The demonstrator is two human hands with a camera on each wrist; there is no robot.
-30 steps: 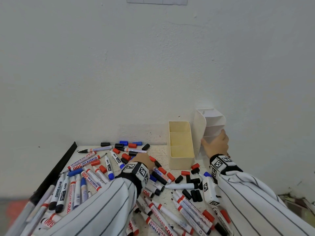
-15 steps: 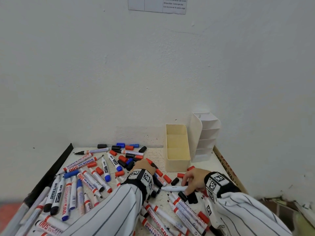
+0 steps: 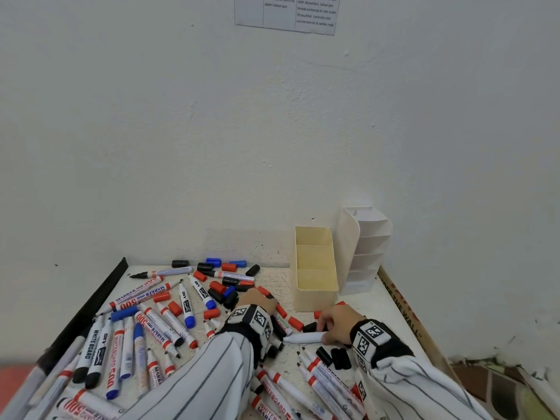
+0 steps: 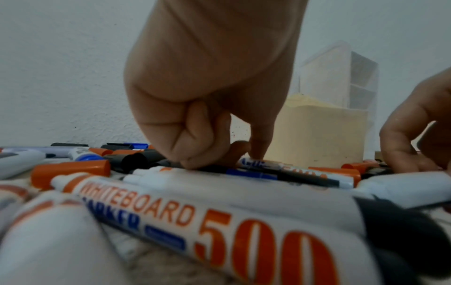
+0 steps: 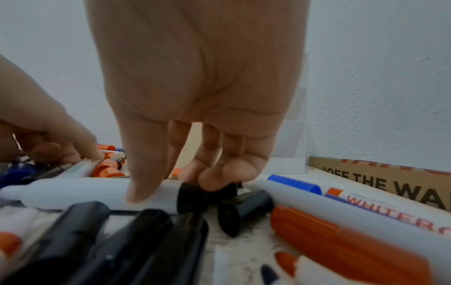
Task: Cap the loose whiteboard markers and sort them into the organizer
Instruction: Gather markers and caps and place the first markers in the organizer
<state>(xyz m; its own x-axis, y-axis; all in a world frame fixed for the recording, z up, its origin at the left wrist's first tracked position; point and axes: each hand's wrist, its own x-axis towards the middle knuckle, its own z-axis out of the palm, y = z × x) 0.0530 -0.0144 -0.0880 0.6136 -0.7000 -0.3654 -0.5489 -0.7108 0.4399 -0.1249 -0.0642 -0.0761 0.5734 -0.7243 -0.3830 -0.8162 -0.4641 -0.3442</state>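
From the head camera, the right hand (image 3: 336,324) was down on the table (image 3: 391,310), its fingers curled over a white marker (image 3: 304,338) that lay flat in front of the cream organizer (image 3: 315,294). The marker's long axis ran left to right, its tapered end pointing toward the left hand (image 3: 257,301). A black cap (image 3: 309,327) lay just beyond the barrel under the right fingertips. The left hand rested among the scattered markers left of the organizer, its fingers hidden behind the wrist band. A white tiered organizer (image 3: 365,253) stood against the wall beside the cream one.

From the left wrist camera, the left hand (image 4: 209,86) was bunched, its fingers (image 4: 261,148) and thumb pressing down on a thin marker (image 4: 275,169) in the pile; whether they truly pinched it was hard to tell.

From the right wrist camera, the right hand (image 5: 195,96) held the white marker (image 5: 97,190) lying crosswise, thumb on the near side of the barrel and curled fingers (image 5: 219,177) at its black-collared end, where the black cap (image 5: 222,190) sat. The narrow end pointed left.
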